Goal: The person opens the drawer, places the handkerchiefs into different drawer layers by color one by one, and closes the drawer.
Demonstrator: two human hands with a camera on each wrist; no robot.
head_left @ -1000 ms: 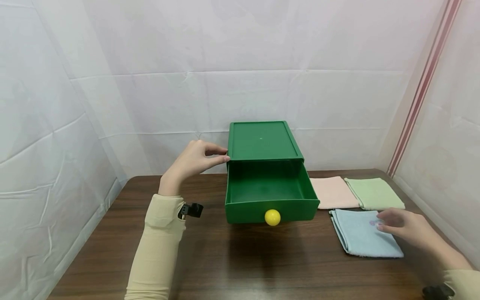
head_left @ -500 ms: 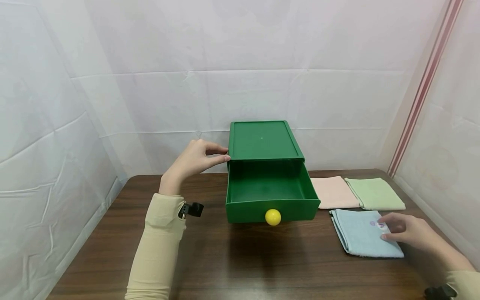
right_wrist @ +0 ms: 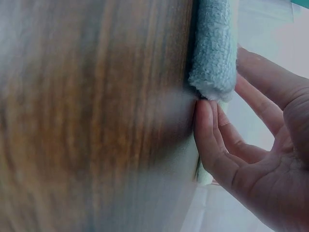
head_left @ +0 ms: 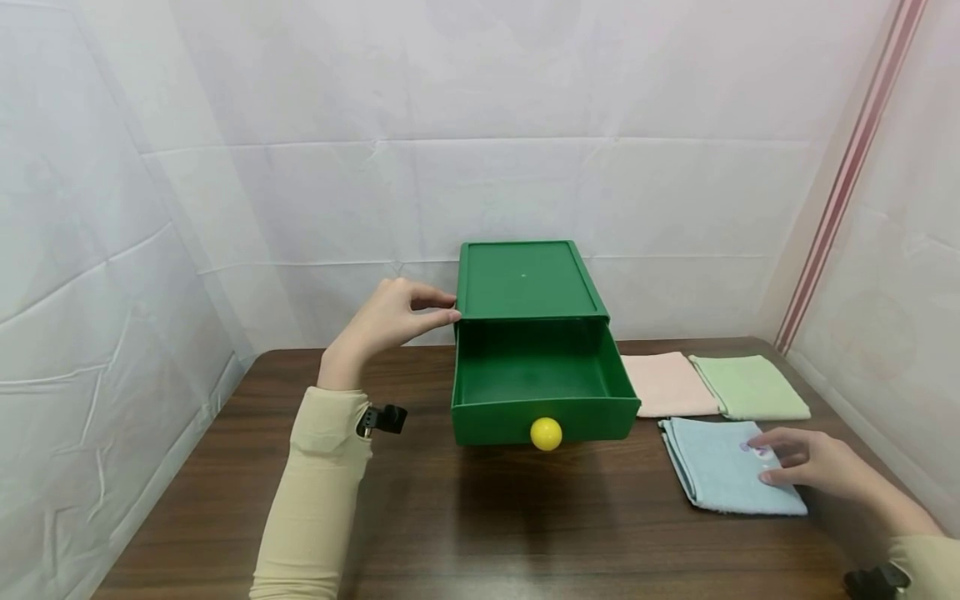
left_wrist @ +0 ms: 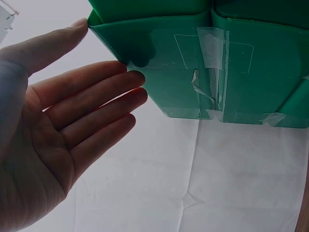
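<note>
The blue towel [head_left: 731, 477] lies folded near the desk's [head_left: 480, 533] right front edge, and the right hand [head_left: 813, 464] has settled onto its right side since a second ago, thumb on top and fingers tucking at the edge, so it looks like a pinch is forming, though the wrist view's blurry. The left hand [head_left: 386, 321] hasn't moved, fingers spread flat against the green drawer box [head_left: 528, 283]. Its drawer [head_left: 540, 387] with the yellow knob [head_left: 546, 434] is pulled out and empty. Pink [head_left: 667, 383] and green towels [head_left: 746, 387] sit behind.
</note>
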